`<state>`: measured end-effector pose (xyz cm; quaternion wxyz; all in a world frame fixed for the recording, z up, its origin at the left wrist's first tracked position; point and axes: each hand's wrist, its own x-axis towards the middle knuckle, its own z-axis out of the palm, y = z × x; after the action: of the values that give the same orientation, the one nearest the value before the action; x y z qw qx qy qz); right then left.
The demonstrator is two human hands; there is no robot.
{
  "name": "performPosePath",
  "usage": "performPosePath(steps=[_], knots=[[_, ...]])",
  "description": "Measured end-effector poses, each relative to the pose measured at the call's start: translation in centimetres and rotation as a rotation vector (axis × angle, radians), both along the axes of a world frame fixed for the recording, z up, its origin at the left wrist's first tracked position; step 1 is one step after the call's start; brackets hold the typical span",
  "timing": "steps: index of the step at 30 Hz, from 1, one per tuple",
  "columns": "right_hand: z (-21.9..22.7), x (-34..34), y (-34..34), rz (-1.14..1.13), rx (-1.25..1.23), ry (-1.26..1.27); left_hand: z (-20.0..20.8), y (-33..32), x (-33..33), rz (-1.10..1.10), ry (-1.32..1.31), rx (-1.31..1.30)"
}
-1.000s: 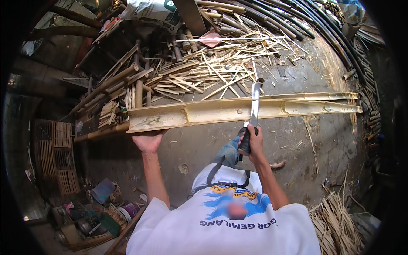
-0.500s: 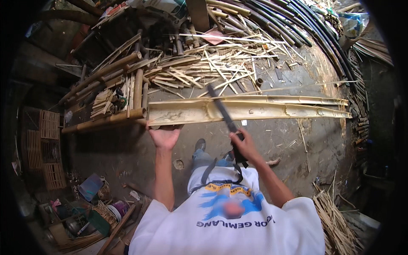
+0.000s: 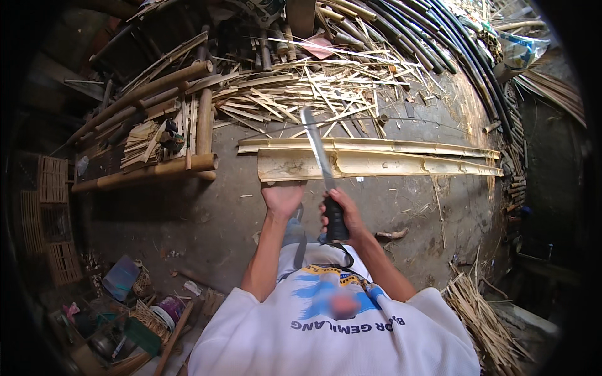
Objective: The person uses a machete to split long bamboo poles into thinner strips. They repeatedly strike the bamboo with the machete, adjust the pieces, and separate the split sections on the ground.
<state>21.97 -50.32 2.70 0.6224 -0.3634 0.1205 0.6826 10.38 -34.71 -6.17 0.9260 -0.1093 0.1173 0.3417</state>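
Observation:
A long split bamboo piece, its pale hollow side up, stretches from in front of me to the right. My left hand is closed round its near left end, most of the fingers hidden underneath. In my right hand is the black handle of a machete. Its blade points up and away, passing in front of the bamboo in this view; whether it touches cannot be made out. Just behind runs a narrower split bamboo strip, roughly parallel.
To the left stands a low bamboo bench with a bundle of short slats. Loose bamboo slivers heap up at the back. Dark poles lie at the far right, a sliver pile at the near right, and containers at the near left.
The split bamboo's left end has moved right, away from the bench, with my left hand on it. The narrower strip now shows apart behind it. The machete has swung more upright.

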Motion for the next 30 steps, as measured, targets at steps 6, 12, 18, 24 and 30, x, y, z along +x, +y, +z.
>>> performPosePath(steps=[6, 12, 18, 24, 30], knots=[[-3.2, 1.8, 1.6, -0.217, -0.308, -0.424, 0.7, 1.3, 0.8, -0.104, 0.053, -0.058], [3.2, -6.0, 8.2, 0.405, 0.051, -0.648, -11.0, -0.6, -7.1, -0.492, 0.600, 0.453], [-1.5, -3.9, 3.0, -0.034, 0.014, -1.629, -10.9, 1.1, -4.3, -0.260, 0.407, 0.207], [-6.8, 1.9, -12.2, -0.590, -0.633, -0.740, -4.2, 2.9, -3.0, -0.305, 0.141, 0.149], [-11.4, 3.9, -21.4, -0.742, -0.676, -0.547, -3.5, 3.9, -3.0, -0.256, 0.216, 0.158]])
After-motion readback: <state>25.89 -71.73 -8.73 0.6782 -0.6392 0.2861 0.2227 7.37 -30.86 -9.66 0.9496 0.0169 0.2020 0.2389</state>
